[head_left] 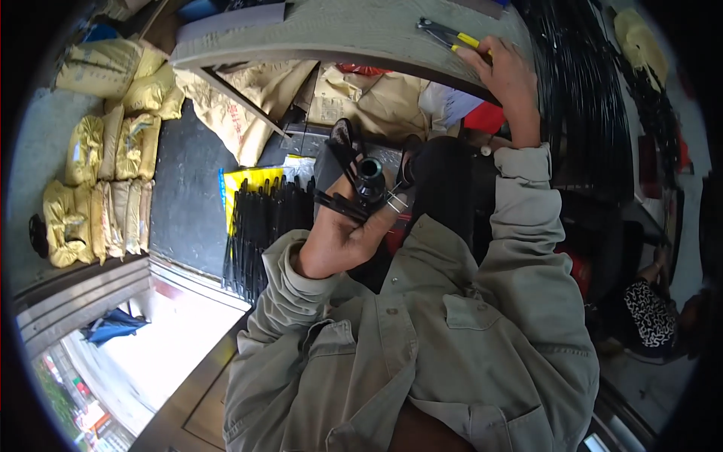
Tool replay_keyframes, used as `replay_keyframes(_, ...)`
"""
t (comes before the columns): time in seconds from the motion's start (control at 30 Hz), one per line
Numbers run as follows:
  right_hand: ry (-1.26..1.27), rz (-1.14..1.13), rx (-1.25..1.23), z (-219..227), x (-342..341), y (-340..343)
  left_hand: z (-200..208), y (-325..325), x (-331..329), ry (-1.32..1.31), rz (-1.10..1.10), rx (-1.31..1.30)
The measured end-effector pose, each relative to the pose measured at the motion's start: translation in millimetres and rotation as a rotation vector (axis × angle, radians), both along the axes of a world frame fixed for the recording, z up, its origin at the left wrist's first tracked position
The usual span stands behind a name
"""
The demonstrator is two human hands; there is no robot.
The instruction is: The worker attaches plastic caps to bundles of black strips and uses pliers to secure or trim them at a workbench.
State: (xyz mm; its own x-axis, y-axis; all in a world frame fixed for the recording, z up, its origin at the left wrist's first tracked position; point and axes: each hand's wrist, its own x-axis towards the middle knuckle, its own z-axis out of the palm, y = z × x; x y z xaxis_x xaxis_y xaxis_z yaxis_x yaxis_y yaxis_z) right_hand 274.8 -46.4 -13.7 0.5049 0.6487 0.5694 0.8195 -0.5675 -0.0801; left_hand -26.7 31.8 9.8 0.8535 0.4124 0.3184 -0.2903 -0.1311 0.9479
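Note:
My left hand (343, 237) is closed around what looks like a black umbrella frame (369, 184), its round hollow end facing up. Dark arms stick out from it on the left, and thin metal wires (397, 200) show by my thumb. Out at the far right, my right hand (508, 79) has its fingers on the yellow handles of a pair of pliers (468, 38). The pliers' dark jaws point left over the grey tabletop (361, 34). Part of the grip is hidden behind the fingers.
A bundle of black rods (260, 226) stands left of my left hand, by a yellow bag (252, 181). More black rods (580, 90) lie at right. Tan sacks (120, 151) are stacked left. Another person (651, 309) is at lower right.

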Motion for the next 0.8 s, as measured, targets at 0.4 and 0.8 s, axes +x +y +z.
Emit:
replay_keyframes(0.4,0.899,0.211,0.283,48,-110,-39,-16,3,-29,-0.116,0.031,-0.024)
replay_keyframes(0.8,-0.226,0.699,-0.373,97,-167,-72,-16,4,-31,-0.111,-0.206,0.11)
